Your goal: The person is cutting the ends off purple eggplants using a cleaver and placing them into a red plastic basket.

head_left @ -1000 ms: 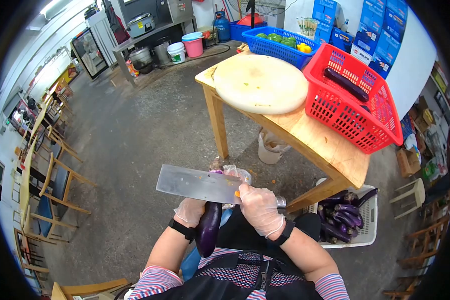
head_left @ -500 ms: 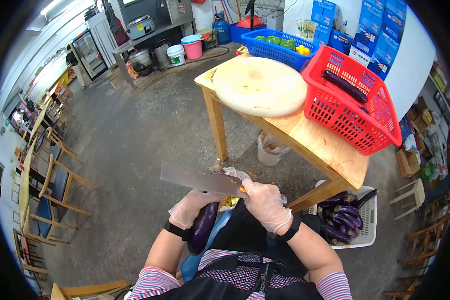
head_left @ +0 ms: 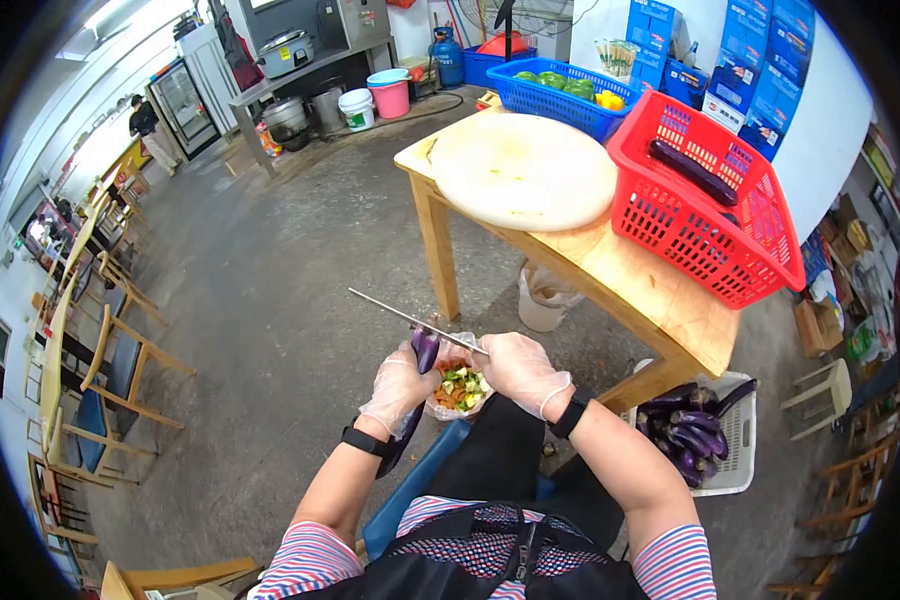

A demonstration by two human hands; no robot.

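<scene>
My gloved left hand [head_left: 402, 385] is wrapped round a long purple eggplant [head_left: 426, 345], whose stem end points up and away from me. My gloved right hand [head_left: 522, 368] grips the handle of a cleaver [head_left: 402, 314]. The blade shows nearly edge-on, its middle stretch at the eggplant's stem end. Below both hands stands a bag-lined bin [head_left: 444, 410] with green, white and orange scraps in it. The eggplant's lower part is partly hidden by my left hand and wrist.
A wooden table [head_left: 660, 305] carries a round cutting board [head_left: 530, 175], a red basket [head_left: 710, 255] with eggplant and a blue basket [head_left: 530, 98] of peppers. A white crate [head_left: 738, 450] of eggplants sits at right. A lined bucket [head_left: 542, 312] stands under the table. A person [head_left: 150, 130] stands far left.
The cleaver has turned from showing its broad face to nearly edge-on, at the eggplant's stem end. My left hand and the eggplant have shifted, and the scraps below show more.
</scene>
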